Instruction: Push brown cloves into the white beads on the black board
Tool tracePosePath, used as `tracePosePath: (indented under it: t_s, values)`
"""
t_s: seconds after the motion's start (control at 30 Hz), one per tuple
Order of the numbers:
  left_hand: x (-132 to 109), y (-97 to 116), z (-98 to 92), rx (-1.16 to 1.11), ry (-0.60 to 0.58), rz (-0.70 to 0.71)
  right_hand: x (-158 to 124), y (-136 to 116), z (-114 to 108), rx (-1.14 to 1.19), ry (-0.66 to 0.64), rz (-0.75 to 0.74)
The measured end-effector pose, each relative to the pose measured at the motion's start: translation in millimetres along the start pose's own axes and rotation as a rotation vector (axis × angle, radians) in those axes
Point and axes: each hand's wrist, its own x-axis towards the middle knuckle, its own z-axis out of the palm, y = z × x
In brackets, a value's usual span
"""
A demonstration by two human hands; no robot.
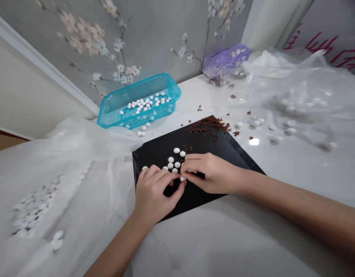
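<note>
A black mat [223,152] lies on the white table. Several white round seeds [176,150] sit on it, and a pile of reddish-brown husk bits [208,125] lies at its far edge. My left hand [153,190] and my right hand [208,173] meet over the mat's near part. Both are curled in a pinch around one white seed [182,178] held between their fingertips.
A turquoise basket [114,104] holds several white seeds at the back left. A clear plastic bag [50,192] with seeds lies at the left, another bag [295,88] at the right. A purple packet [223,59] stands by the wall. Loose seeds [255,124] lie right of the mat.
</note>
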Motion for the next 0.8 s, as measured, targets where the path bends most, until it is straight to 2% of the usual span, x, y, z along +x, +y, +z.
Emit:
tracePosePath:
  t_s: [0.3, 0.47, 0.67, 0.8]
  values:
    - [-1.8, -1.9, 0.1, -0.025, -0.017, -0.008, -4.4, -7.5, -1.8, -0.256, -0.1, -0.143]
    - [0.1, -1.8, -0.4, -0.053, -0.005, 0.002, -5.4, -9.3, 0.5, -0.219, -0.088, -0.164]
    - [-0.5, -1.9, 0.5, -0.064, 0.003, 0.012, -4.2, -10.1, 3.9, -0.132, -0.079, -0.115]
    - [-0.4, -1.6, 0.3, -0.05, -0.009, 0.015, -4.7, -8.4, 6.2, -0.157, -0.073, -0.081]
